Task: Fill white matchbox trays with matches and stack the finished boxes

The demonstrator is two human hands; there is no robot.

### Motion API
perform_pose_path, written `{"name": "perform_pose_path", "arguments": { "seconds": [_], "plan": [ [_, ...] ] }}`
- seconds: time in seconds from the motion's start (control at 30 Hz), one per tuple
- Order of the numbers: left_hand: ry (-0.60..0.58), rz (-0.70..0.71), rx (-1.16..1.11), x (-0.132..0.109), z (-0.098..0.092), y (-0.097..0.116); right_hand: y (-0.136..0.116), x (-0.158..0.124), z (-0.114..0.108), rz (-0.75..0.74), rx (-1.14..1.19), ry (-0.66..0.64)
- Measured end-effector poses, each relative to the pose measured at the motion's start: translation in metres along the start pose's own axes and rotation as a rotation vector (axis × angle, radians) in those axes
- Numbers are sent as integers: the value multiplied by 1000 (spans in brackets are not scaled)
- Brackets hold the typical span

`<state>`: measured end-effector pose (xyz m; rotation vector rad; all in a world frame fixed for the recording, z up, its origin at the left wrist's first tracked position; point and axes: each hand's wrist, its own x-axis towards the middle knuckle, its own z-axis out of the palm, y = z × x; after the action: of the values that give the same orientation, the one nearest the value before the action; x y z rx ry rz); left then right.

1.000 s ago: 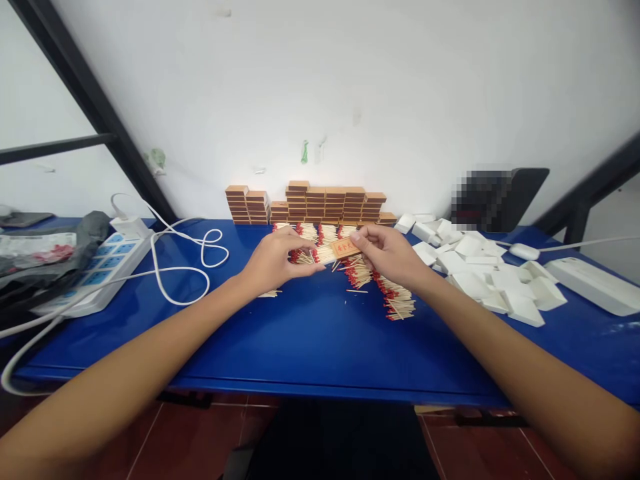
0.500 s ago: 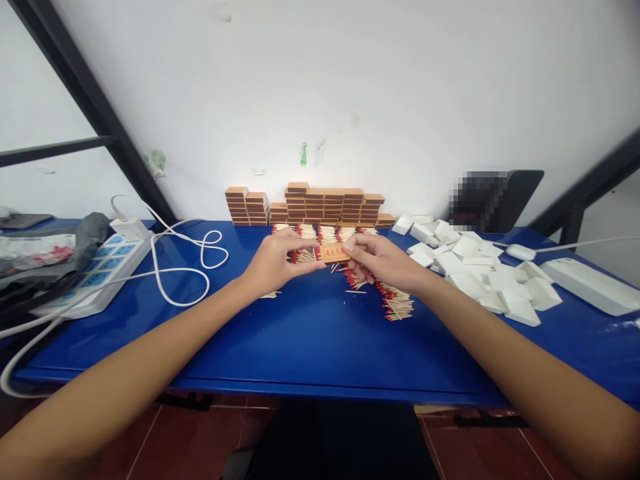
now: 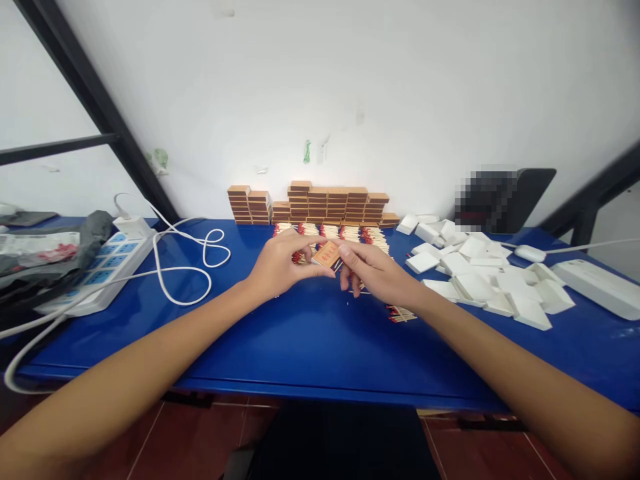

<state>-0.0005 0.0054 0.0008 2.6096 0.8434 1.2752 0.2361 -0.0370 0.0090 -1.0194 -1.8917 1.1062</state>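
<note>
Above the blue surface (image 3: 295, 357), the left hand (image 3: 281, 264) clamps the matchbox (image 3: 327, 255), whose long axis seems to slant rightward and away, and the right hand (image 3: 374, 269) touches its right end, but whether it grips I cannot tell.

**Sleeve slid over the matches, box turned askew**

A second ago the orange sleeve (image 3: 328, 253) covered only part of the match-filled tray (image 3: 321, 266); now it hides those matches. The matchbox, nearly parallel to the front edge of the desk (image 3: 290, 347) half a second ago, slants, its left end swung toward that edge. The index finger of the left hand (image 3: 281, 265) reaches farther across it. The right hand (image 3: 373, 270) has lowered its fingers, covering more loose matches (image 3: 401, 314).
</note>
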Motion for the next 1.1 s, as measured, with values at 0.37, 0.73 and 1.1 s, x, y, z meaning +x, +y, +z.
{"name": "perform_pose_path", "arguments": {
  "seconds": [0.37, 0.73, 1.1],
  "plan": [
    [15, 3, 77, -1, -1, 4, -3, -2, -1, 2, 0, 38],
    [-34, -126, 403, 38, -73, -65, 9, 8, -29, -118, -585, 319],
    [-226, -269, 726, 93, -132, -131, 8, 9, -33, -168, -650, 333]
  ]
}}
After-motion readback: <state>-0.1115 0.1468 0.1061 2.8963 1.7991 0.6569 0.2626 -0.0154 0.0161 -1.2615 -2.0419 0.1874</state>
